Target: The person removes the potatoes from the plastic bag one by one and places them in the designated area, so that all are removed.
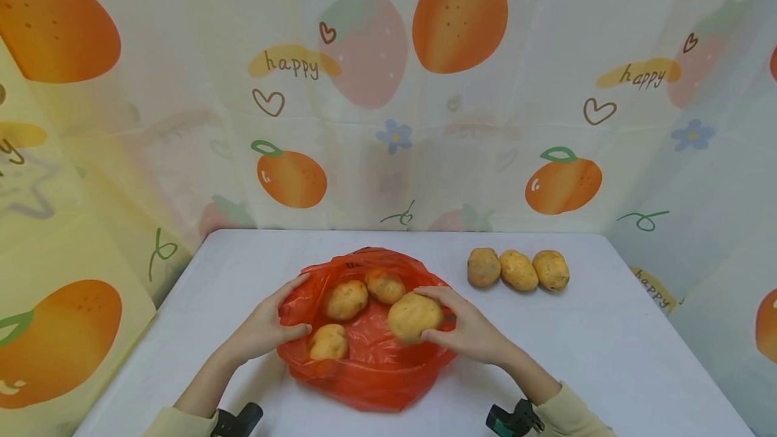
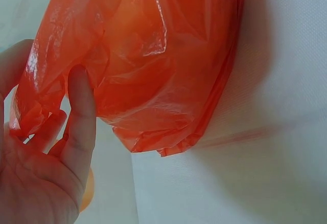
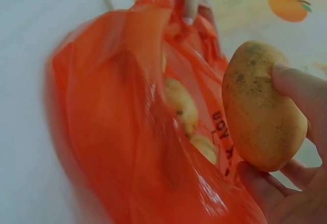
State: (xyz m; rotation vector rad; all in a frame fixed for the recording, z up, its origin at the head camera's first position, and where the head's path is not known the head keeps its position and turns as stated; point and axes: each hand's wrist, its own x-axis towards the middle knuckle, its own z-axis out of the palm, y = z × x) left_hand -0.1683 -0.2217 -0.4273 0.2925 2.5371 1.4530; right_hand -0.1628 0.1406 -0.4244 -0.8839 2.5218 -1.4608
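A red plastic bag (image 1: 376,386) stands on the white table with its mouth spread wide. My left hand (image 1: 270,321) grips the bag's left rim; in the left wrist view the film passes between thumb and fingers. Above the bag's right side, my right hand (image 1: 466,326) holds a potato (image 1: 415,317) between thumb and fingers. The right wrist view shows dark specks on that potato (image 3: 260,106). Three other potatoes are inside: one at the left (image 1: 346,300), one at the back (image 1: 385,286) and one near the front left (image 1: 328,342).
Three potatoes (image 1: 519,270) lie in a row on the table (image 1: 607,356), at the back right beyond the bag. A fruit-printed curtain (image 1: 449,174) hangs behind the table and along both sides.
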